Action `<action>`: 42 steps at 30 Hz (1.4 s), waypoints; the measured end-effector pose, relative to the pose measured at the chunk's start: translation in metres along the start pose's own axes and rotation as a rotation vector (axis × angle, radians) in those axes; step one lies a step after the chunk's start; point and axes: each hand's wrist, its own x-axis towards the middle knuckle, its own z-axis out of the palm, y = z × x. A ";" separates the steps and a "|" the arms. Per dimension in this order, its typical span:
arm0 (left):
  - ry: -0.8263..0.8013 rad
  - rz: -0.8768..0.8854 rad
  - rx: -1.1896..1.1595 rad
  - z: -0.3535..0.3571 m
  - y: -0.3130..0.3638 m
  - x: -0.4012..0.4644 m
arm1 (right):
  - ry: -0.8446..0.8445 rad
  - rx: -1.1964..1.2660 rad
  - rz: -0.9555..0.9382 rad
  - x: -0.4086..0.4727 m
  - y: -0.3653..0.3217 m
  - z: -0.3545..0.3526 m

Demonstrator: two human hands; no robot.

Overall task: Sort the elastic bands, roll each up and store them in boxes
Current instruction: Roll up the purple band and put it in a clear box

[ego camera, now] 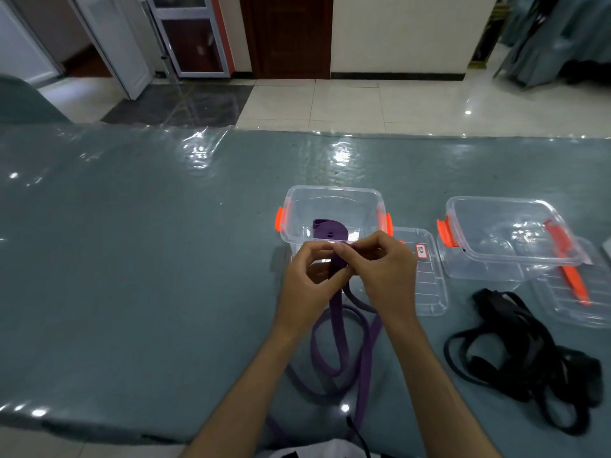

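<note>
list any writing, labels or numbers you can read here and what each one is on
No text here can be read.
Small white label with a red border on the clear lid lying flat right of the left box: dark characters, too small and blurred to read.
Right box, purple band, black bands: no writing visible.

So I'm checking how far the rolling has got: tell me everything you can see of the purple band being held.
The purple band is a flat, matte, rubbery-looking strap. Its top end is pinched between the left hand and the right hand, just in front of the near clear box. Any roll there is hidden by the fingers. The rest trails in loose overlapping loops on the grey-green table cover, running off the near edge.
</note>
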 end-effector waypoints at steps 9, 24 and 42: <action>0.011 0.064 0.190 -0.007 -0.007 -0.007 | -0.071 0.248 0.280 -0.021 0.005 -0.009; 0.016 0.200 0.178 -0.010 0.013 -0.015 | -0.126 0.662 0.623 -0.034 -0.011 -0.023; 0.110 0.258 0.137 -0.001 0.001 -0.021 | -0.243 0.851 0.800 -0.040 -0.018 -0.013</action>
